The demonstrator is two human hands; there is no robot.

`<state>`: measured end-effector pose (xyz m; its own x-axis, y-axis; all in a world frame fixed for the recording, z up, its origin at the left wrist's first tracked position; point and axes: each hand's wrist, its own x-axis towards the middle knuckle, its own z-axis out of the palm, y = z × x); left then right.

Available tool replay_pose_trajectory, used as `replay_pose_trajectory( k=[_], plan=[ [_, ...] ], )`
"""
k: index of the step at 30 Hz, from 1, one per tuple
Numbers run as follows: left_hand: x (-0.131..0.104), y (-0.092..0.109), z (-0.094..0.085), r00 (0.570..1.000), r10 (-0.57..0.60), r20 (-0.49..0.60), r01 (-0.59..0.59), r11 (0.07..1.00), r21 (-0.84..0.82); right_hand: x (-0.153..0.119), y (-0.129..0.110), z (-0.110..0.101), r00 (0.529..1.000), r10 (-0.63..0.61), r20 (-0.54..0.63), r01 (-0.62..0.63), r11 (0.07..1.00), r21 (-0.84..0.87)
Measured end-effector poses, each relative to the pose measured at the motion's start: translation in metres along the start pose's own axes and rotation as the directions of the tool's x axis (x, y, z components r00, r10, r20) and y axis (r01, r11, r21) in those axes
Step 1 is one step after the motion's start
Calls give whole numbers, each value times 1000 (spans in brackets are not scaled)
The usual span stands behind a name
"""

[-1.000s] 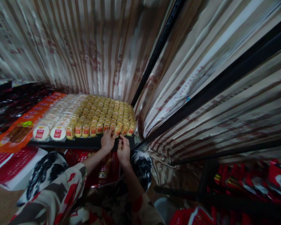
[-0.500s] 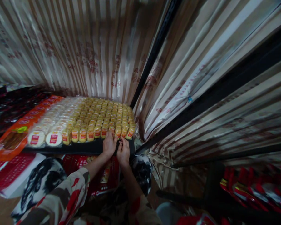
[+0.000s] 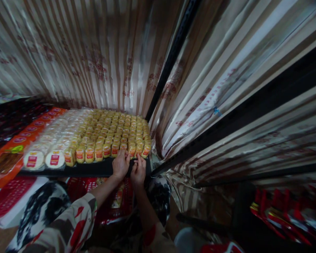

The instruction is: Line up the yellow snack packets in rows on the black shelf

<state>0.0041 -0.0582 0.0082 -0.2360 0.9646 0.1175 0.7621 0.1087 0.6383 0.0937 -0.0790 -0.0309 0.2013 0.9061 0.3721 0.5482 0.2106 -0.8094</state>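
Observation:
Rows of small yellow wrapped cakes [image 3: 98,151] with red-and-white labels stand packed on a black shelf [image 3: 89,168]. My left hand [image 3: 120,164] is at the front of the rows, its fingers curled against a cake near the right end. Close beside it, my right hand [image 3: 138,171] has its fingers pinched together at the front of the last few cakes. What lies between the fingers of either hand is too small and dark to make out. Left of the yellow cakes are rows of round white wrapped cakes [image 3: 55,159].
Orange packets [image 3: 7,160] and dark shiny packages [image 3: 13,123] fill the shelf's left. A red basket [image 3: 121,207] with packets sits below, between my knees. Black metal posts [image 3: 171,61] and striped sheeting [image 3: 107,52] stand behind. Red packets [image 3: 284,214] are at lower right.
The view has shifted slightly, so the shelf appears a little further left. Both hands stay at the front cakes, with the left drawn back slightly from the row.

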Motion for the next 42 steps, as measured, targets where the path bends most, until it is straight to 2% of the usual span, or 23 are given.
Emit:
replay_pose_trajectory(
  k=[9,17,21,27,29,32,35,37,39,40,42],
  plan=[
    [-1,-4,6,997,-56,44,56,998,15,2,3,5,998,48,51,-44,997,-68],
    [-5,-7,5,995,80,52,-77,996,-54,0,2,5,999,16,28,-14,998,-62],
    [-5,-4,3,995,77,64,-71,993,-96,0,1,3,998,22,61,-17,997,-78],
    [-13,-11,-4,982,181,55,-168,969,-184,-5,-5,-8,990,-115,83,113,993,31],
    [-23,-19,-8,974,221,57,-205,956,-212,-10,-8,-11,981,-169,94,164,985,56],
    [-46,-38,-16,971,228,67,-206,949,-238,-23,-12,-16,959,-206,193,197,978,66],
    [-76,-66,-25,970,202,132,-164,953,-254,-42,-12,-19,904,-209,374,210,977,39],
    [-94,-88,-27,954,163,251,-103,966,-237,-56,-7,-16,810,-186,557,229,973,-7],
    [-106,-111,-24,904,69,422,9,984,-179,-67,1,-9,677,-107,729,231,970,-72],
    [-110,-122,-20,864,4,503,73,988,-133,-72,6,-3,622,-52,782,218,970,-108],
    [-114,-141,-9,793,-126,596,186,982,-40,-78,16,13,566,40,824,173,971,-165]
  ],
)
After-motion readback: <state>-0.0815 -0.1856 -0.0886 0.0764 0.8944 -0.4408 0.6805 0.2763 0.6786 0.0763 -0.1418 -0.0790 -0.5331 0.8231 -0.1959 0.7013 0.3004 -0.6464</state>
